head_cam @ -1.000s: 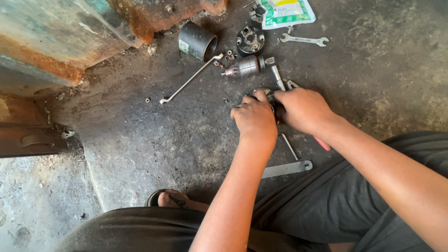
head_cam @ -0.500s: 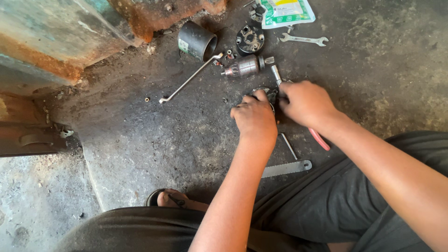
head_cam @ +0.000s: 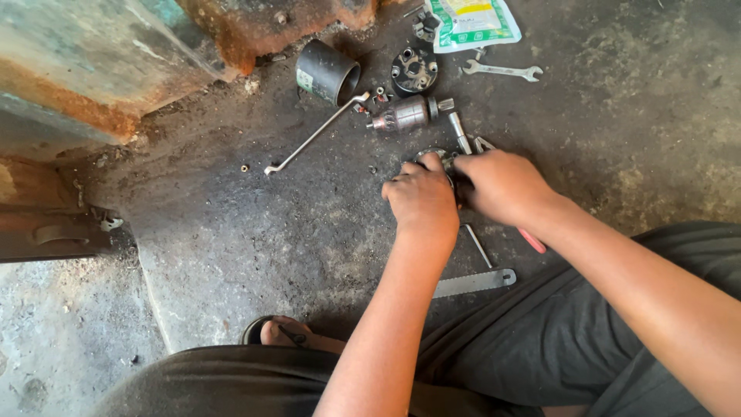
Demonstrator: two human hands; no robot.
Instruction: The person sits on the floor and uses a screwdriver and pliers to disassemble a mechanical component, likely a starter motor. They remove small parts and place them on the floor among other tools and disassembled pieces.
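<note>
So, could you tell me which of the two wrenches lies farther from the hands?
The short open-ended wrench beside the green-and-white packet; the long bent one lies nearer.

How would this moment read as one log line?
left hand: gripping round metal part | right hand: on same part | floor: bent wrench, black cylinder, spanner

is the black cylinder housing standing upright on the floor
No, the black cylindrical housing lies on its side on the concrete floor, its open end facing right toward the bent wrench.
</note>
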